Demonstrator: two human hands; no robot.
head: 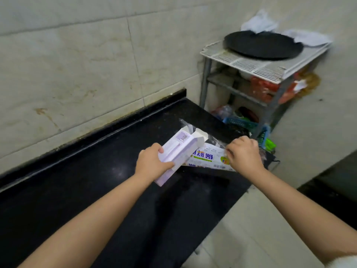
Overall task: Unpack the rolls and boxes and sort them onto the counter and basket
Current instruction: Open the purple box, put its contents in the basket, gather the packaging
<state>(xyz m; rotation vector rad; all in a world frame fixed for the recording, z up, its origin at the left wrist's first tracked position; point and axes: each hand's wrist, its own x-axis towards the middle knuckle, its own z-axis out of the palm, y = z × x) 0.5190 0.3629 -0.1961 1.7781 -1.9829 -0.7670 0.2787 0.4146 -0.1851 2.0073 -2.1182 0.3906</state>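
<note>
Black stone bench (96, 190), both hands over its far right corner. Left hand (152, 163) wrapped around a long lilac box (173, 153), far end flaps open, box tilted and held above the bench. Right hand (244, 154) pinching the edge of a clear printed plastic package (206, 158) that sits just right of the box, partly under it. Right of the bench: metal rack (251, 64) with a black round pan (262, 44) on top, and a blue basket (241, 123) low down beside the bench corner.
</note>
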